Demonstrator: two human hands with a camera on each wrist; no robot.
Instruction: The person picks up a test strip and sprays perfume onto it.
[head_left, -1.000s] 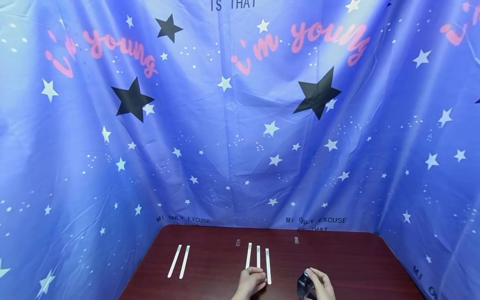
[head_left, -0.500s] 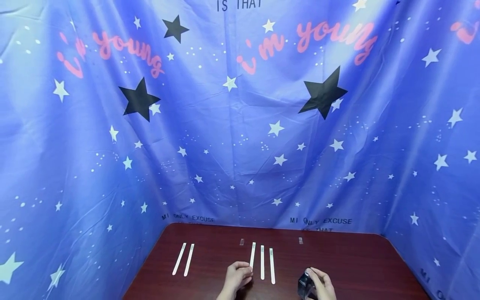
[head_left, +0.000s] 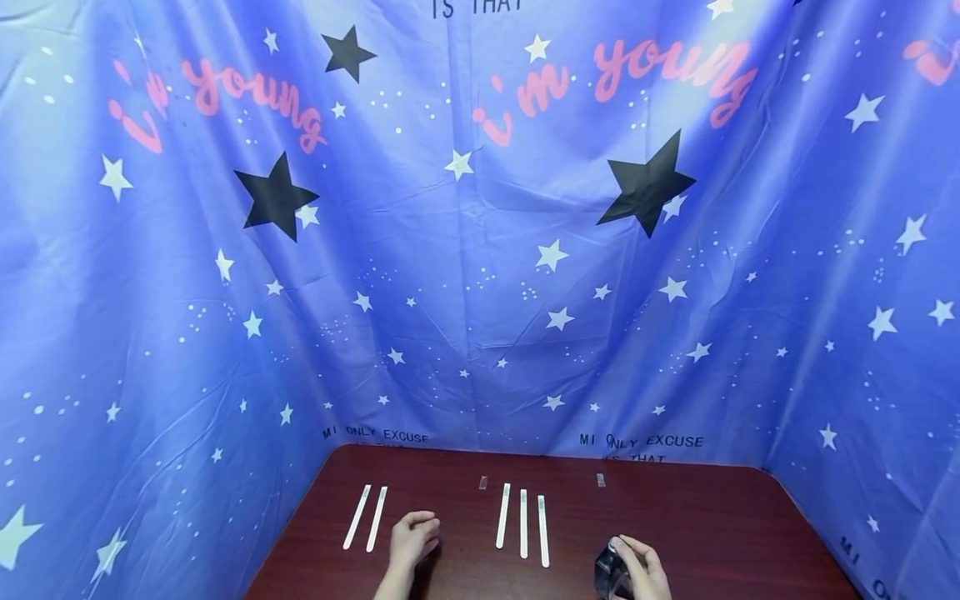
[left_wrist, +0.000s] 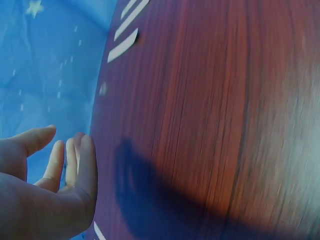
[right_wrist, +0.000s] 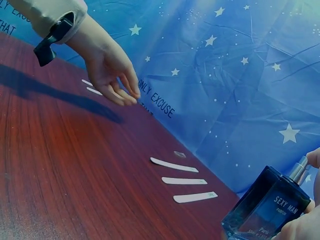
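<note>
My right hand (head_left: pixel 647 570) grips a dark, square glass perfume bottle (right_wrist: pixel 267 205) labelled "SEXY MAN", a finger on its silver sprayer (right_wrist: pixel 299 169). The bottle leans to one side in the right wrist view. My left hand (head_left: pixel 414 537) hovers over the table with loosely bent fingers and nothing in them, its shadow on the wood in the left wrist view. Just left of it lie two white paper test strips (head_left: pixel 377 518). Three more white strips (head_left: pixel 523 523) lie side by side between my hands, each with a small grey mark at its far end.
Two small clear tape-like pieces lie near the back of the dark red wooden table (head_left: pixel 450 575), one tape piece (head_left: pixel 483 482) behind the three strips, the other tape piece (head_left: pixel 601 480) farther right. A blue star-printed curtain (head_left: pixel 465 333) surrounds the table's back and sides.
My left hand has let go of the leftmost of the three strips and moved left towards the pair. My right hand still holds the perfume bottle in the same place.
</note>
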